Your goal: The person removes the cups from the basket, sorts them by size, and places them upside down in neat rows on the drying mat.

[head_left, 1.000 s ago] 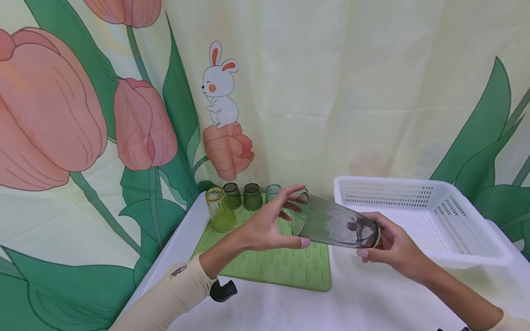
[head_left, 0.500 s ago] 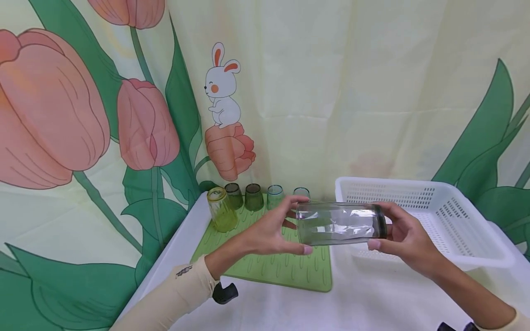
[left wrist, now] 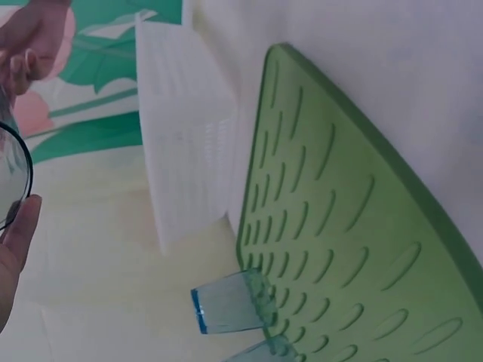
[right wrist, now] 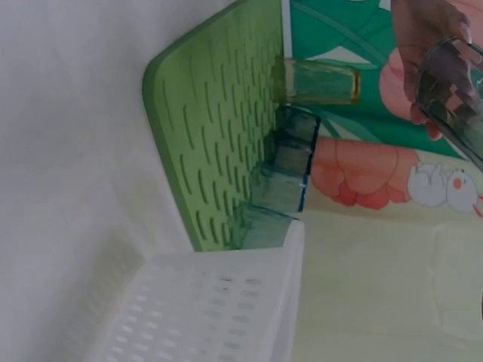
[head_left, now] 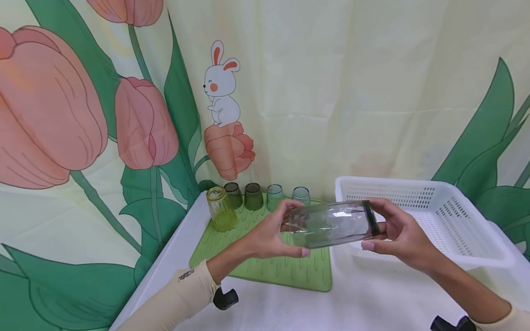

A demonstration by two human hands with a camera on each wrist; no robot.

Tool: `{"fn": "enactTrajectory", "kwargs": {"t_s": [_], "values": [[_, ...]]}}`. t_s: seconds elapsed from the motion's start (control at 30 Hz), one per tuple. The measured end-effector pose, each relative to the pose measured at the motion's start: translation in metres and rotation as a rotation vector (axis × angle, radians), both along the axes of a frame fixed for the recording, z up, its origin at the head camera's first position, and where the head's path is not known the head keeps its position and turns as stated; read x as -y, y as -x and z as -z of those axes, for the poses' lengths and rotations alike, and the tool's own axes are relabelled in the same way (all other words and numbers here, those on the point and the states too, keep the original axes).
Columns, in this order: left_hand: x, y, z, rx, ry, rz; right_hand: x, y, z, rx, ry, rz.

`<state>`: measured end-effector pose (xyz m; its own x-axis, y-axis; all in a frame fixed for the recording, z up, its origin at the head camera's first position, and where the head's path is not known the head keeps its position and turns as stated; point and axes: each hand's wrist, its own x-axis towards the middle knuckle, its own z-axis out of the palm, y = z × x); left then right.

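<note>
A tall grey-tinted drinking glass (head_left: 331, 225) lies nearly level in the air between my hands, its thick dark base to the right and slightly higher. My right hand (head_left: 399, 234) grips that base with thumb and fingers. At the mouth end, my left hand (head_left: 271, 232) holds the rim between thumb and fingers; part of its fingers is hidden behind the glass. The left wrist view catches the rim (left wrist: 30, 170) with a fingertip against it. Below and behind is a green ribbed mat (head_left: 281, 271).
On the mat stand a yellow glass (head_left: 222, 211), two small dark glasses (head_left: 253, 197) and two small bluish ones (head_left: 275, 196) along the back. A white perforated basket (head_left: 488, 250) sits at the right. Behind hangs a printed curtain (head_left: 302, 92).
The glass has turned from mouth tilted toward me to side-on, then its base has risen slightly. Both hands have stayed around its ends, shifting a little.
</note>
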<state>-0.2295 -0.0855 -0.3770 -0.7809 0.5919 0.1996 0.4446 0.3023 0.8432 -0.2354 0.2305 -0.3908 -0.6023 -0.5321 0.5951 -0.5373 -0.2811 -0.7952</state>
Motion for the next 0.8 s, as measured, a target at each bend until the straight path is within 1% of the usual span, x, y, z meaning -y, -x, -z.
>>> {"fn": "enactTrajectory", "kwargs": {"t_s": [0.1,0.3,0.47,0.57,0.67,0.8], "values": [[0.001,0.001,0.004,0.017,-0.021,0.02,0.0,0.001,0.003,-0.01,0.008,-0.016],[0.002,0.001,0.011,0.052,-0.051,0.038,0.004,0.002,0.006,0.006,0.028,-0.023],[0.003,0.0,0.017,0.061,-0.069,0.045,0.007,0.0,0.006,0.069,0.046,-0.023],[0.004,-0.001,0.019,0.064,-0.078,0.049,0.01,-0.002,0.006,0.106,0.05,-0.006],[0.007,-0.002,0.022,0.07,-0.09,0.053,0.013,-0.003,0.005,0.12,0.035,0.011],[0.01,-0.003,0.025,0.088,-0.114,0.054,0.019,-0.003,0.003,0.124,0.022,0.009]]}}
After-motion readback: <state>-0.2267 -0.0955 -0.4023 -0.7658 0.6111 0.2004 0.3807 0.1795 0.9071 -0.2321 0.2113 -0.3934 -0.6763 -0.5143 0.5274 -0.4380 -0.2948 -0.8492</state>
